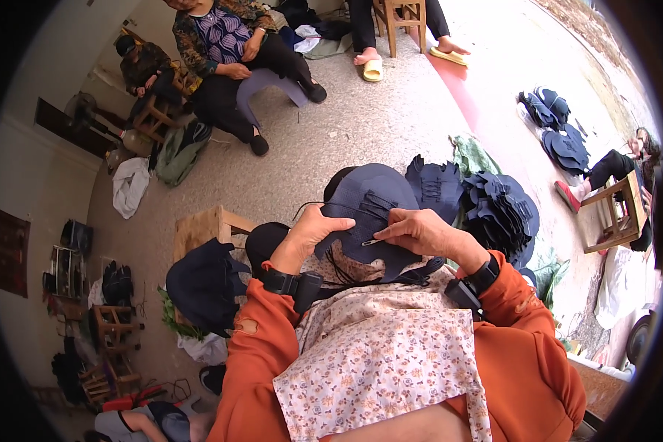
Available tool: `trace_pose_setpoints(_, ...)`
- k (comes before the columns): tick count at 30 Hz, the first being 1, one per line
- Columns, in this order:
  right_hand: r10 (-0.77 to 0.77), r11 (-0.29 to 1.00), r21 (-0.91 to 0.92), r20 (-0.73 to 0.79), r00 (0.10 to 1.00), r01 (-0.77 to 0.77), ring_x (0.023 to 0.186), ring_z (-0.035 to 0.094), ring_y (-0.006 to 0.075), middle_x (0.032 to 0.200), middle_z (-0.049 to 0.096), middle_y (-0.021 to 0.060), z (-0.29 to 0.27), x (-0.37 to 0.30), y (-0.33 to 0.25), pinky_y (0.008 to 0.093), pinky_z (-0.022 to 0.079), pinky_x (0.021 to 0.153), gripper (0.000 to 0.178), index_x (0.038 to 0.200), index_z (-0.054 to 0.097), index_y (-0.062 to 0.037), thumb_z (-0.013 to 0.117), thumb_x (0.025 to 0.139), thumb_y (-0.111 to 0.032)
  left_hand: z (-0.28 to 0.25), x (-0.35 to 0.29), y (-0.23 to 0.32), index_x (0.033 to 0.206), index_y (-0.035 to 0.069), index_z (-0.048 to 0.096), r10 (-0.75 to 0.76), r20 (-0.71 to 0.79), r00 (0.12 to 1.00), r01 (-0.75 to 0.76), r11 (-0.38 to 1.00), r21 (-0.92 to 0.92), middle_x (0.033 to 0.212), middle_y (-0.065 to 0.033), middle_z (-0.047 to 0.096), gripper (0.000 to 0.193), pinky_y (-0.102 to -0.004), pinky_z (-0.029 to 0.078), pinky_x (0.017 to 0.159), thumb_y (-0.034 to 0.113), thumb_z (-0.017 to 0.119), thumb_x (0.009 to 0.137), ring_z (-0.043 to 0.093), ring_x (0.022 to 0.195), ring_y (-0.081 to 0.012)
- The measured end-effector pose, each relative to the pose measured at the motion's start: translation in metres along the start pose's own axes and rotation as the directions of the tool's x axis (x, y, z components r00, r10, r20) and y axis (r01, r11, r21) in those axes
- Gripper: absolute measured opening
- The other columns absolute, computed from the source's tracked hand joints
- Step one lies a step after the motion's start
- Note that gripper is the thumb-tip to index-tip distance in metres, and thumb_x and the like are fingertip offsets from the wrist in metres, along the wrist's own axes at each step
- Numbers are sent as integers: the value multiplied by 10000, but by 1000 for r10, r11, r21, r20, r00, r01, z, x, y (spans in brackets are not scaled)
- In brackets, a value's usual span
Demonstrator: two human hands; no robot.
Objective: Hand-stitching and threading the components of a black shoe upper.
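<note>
A navy shoe upper (379,190) with black lace threaded across it lies over my lap. My left hand (307,237) is closed on its left edge, thumb pressed on top. Near its lower middle, my right hand (426,234) pinches a small needle-like tool (370,241) with a silvery tip; its tip rests at the fabric, and its exact kind is too small to tell. Black lace ends (335,271) hang below the upper. The floral apron (379,353) covers my lap.
Stacked navy uppers (497,214) lie close on my right. More dark pieces (205,283) hang over a wooden stool (199,230) on my left. Seated people are ahead and to both sides. Another pile of navy pieces (566,147) lies on the far right ground.
</note>
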State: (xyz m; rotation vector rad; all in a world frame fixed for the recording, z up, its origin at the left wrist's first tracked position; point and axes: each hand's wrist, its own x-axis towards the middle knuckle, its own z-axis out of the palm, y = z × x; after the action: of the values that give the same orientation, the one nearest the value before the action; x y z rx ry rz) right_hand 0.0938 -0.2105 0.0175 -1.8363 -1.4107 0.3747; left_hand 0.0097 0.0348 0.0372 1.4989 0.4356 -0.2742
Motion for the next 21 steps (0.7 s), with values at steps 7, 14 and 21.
trace_pose_setpoints(7,169,986,72,-350,921,-154,792,648,322,894,616,99,14,-11,-6,397,513,672,114,978,652,-56,606,892,-113,28,-9,-32,1142,-68,608,-117,-49,992,81,885,-458,1058,-156,684,379,-382,577,817,62,749,815,686,899,-245)
trace_pose_setpoints(14,136,968,-143,-382,914,-204,765,640,322,865,599,85,21,-19,-2,377,509,632,81,917,672,-56,640,843,-57,36,-17,-43,1157,-14,619,-126,-62,990,79,864,-498,1078,-122,684,366,-357,575,771,74,748,826,679,908,-222)
trace_pose_setpoints(21,63,971,-193,-376,925,-144,728,627,326,865,566,72,31,-5,5,417,497,599,64,894,650,-88,640,831,-86,40,-12,-50,1056,-1,647,-131,-159,979,49,898,-437,926,-72,701,273,-237,541,530,96,759,827,676,711,-151)
